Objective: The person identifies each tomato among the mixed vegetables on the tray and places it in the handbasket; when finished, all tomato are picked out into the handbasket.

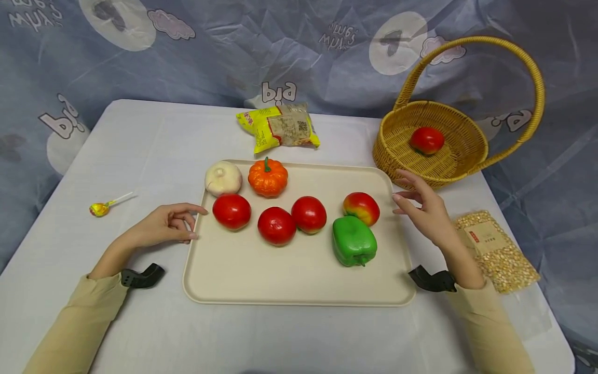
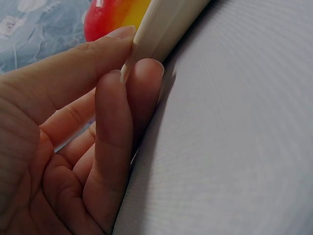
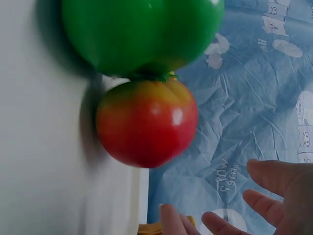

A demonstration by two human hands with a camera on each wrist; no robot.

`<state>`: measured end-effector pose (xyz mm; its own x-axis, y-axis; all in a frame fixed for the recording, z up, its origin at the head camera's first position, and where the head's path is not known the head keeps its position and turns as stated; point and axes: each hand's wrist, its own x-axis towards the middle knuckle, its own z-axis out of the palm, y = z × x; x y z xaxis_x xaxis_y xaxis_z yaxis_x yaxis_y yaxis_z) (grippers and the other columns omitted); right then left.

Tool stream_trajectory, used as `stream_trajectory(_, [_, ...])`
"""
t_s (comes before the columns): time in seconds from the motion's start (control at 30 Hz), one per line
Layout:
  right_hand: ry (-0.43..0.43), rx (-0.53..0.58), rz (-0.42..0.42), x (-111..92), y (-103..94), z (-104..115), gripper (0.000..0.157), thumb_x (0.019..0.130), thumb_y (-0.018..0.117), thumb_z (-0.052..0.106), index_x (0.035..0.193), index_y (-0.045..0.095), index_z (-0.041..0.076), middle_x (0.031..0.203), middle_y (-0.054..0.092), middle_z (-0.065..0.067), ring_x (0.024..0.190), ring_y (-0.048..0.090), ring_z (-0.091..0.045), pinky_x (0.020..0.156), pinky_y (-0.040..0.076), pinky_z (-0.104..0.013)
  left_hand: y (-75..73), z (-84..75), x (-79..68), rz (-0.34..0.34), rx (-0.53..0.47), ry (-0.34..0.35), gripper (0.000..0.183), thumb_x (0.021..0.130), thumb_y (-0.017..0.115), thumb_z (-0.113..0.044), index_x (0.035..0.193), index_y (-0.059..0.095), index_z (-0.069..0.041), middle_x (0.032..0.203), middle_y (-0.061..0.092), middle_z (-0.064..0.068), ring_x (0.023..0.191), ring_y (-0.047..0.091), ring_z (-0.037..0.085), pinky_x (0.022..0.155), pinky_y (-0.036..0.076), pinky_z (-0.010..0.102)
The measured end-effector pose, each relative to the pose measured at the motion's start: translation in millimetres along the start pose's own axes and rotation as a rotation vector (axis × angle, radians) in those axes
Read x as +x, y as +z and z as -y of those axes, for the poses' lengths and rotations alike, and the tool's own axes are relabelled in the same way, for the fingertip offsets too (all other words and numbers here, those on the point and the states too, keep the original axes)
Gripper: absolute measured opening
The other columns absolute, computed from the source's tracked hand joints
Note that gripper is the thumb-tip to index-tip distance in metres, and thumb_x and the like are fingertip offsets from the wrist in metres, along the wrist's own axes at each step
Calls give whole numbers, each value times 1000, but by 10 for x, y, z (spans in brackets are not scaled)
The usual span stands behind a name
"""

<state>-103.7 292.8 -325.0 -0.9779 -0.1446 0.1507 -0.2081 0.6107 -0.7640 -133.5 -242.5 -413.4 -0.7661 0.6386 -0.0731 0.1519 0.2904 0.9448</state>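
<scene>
My left hand (image 1: pixel 163 226) pinches the left rim of a beige tray (image 1: pixel 299 285); in the left wrist view its fingers (image 2: pixel 112 107) lie on both sides of the edge. My right hand (image 1: pixel 424 210) is held beside the tray's right rim, fingers spread and holding nothing. On the tray lie three red tomatoes, the nearest one (image 1: pixel 276 226) in the middle, a red-yellow tomato (image 3: pixel 146 122), a green bell pepper (image 1: pixel 354 241) and an orange pumpkin (image 1: pixel 268 177). A white bulb, like garlic (image 1: pixel 223 178), sits at the far left corner, overlapping the rim.
A wicker basket (image 1: pixel 385 150) with a tall handle stands behind my right hand, a red tomato (image 1: pixel 427 141) inside. Yellow snack bags (image 1: pixel 285 127) lie behind the tray. A lollipop (image 1: pixel 99 209) is at left, a bag of corn kernels (image 1: pixel 504 259) at right.
</scene>
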Motion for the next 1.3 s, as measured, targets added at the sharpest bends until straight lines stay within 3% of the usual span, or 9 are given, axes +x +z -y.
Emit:
stream_trajectory(0.2, [55, 108, 127, -34, 100, -35, 52, 96, 52, 13, 144, 33, 10, 137, 40, -27, 98, 55, 3, 67, 58, -25, -2, 22, 8, -1, 12, -18, 52, 81, 70, -2, 127, 46, 7, 81, 61, 1, 57, 60, 7, 57, 52, 22])
stream_trajectory(0.37, [102, 171, 212, -8, 186, -65, 54, 96, 52, 16, 146, 30, 11, 144, 34, -26, 104, 56, -3, 71, 59, -35, -2, 28, 5, -11, 27, -29, 53, 80, 70, -3, 126, 46, 6, 82, 61, -1, 58, 61, 8, 58, 52, 22])
stream_trajectory(0.53, [144, 176, 272, 37, 277, -81, 57, 96, 53, 19, 147, 28, 13, 149, 30, -20, 109, 55, -19, 74, 58, -34, -1, 25, 1, -14, 37, -42, 54, 80, 71, -4, 127, 46, 5, 82, 61, -5, 58, 61, 8, 58, 53, 22])
stream_trajectory(0.77, [142, 149, 286, 95, 384, -100, 57, 94, 56, 19, 145, 33, 14, 144, 39, -14, 94, 57, -8, 71, 57, -24, -5, 23, 3, -13, 42, -45, 54, 80, 71, -4, 127, 47, 5, 81, 61, -9, 59, 61, 8, 59, 53, 23])
stream_trajectory(0.93, [117, 122, 294, 136, 442, -110, 53, 94, 56, 16, 144, 36, 14, 146, 39, -13, 115, 49, -20, 85, 48, -14, -3, 18, 3, -8, 34, -34, 54, 80, 71, -4, 127, 46, 5, 81, 62, -7, 58, 61, 9, 59, 53, 22])
stream_trajectory(1.13, [97, 86, 293, 162, 455, -92, 51, 93, 58, 16, 141, 40, 14, 143, 43, -12, 123, 47, -26, 97, 40, -22, 8, -10, -1, -9, 20, -20, 53, 82, 71, -9, 127, 47, 6, 82, 62, 8, 58, 62, 10, 58, 53, 22])
stream_trajectory(1.3, [90, 91, 275, 175, 441, -79, 51, 92, 59, 15, 140, 42, 12, 144, 42, -12, 126, 46, -28, 99, 39, -23, 6, -10, -5, -9, 19, -21, 54, 82, 71, -9, 127, 47, 7, 82, 61, 8, 58, 61, 10, 58, 53, 22])
